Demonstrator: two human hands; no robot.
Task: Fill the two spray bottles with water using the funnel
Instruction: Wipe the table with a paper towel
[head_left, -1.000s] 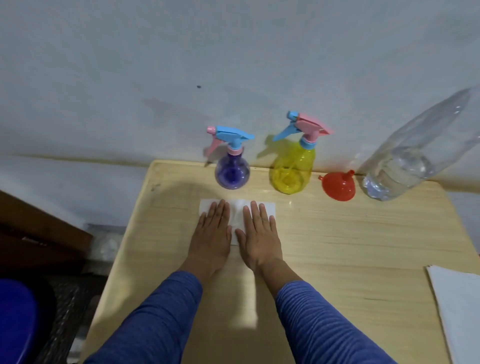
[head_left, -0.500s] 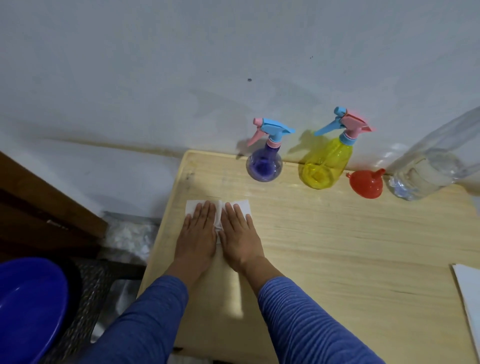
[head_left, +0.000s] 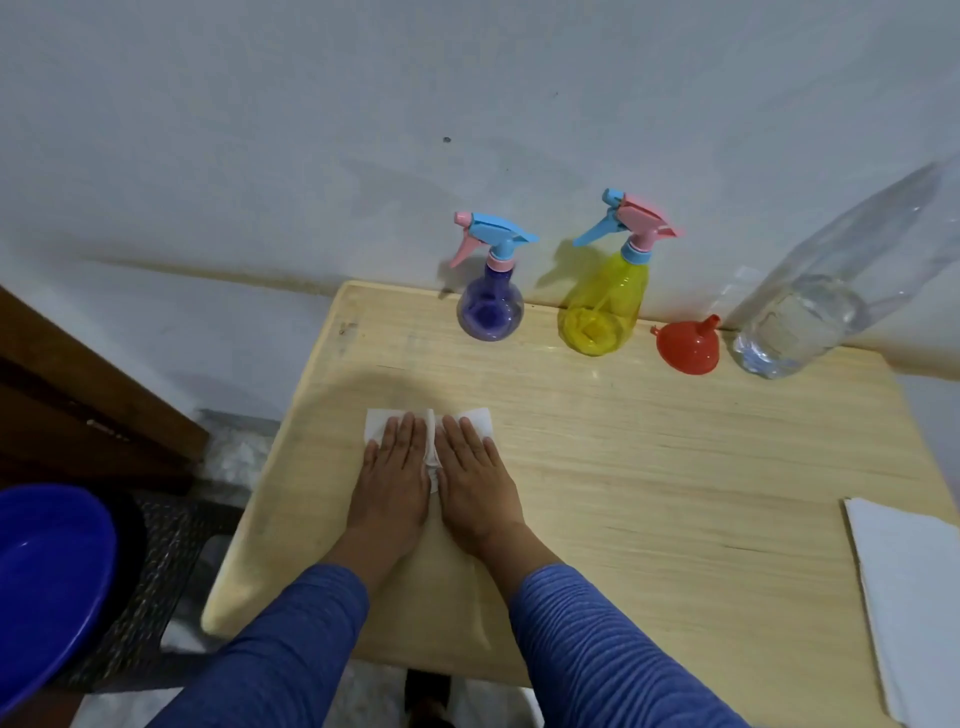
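Note:
A purple spray bottle (head_left: 490, 307) and a yellow spray bottle (head_left: 605, 307) stand capped at the back of the wooden table (head_left: 649, 467), near the wall. To their right a red funnel (head_left: 688, 347) lies mouth down, and beside it stands a large clear plastic bottle (head_left: 810, 322) partly full of water. My left hand (head_left: 390, 480) and my right hand (head_left: 475, 475) lie flat, side by side, on a white tissue (head_left: 480, 418) on the table's left part, well in front of the bottles. The tissue is bunched up between my hands.
A stack of white paper (head_left: 914, 592) lies at the table's right front edge. A blue basin (head_left: 47, 582) sits low at the left on a dark woven surface. A wooden panel (head_left: 78, 395) is at the far left.
The camera view has swung to the left and steadied. My hands have slid the tissue leftward on the table and crumpled its middle. The bottles and funnel have not moved.

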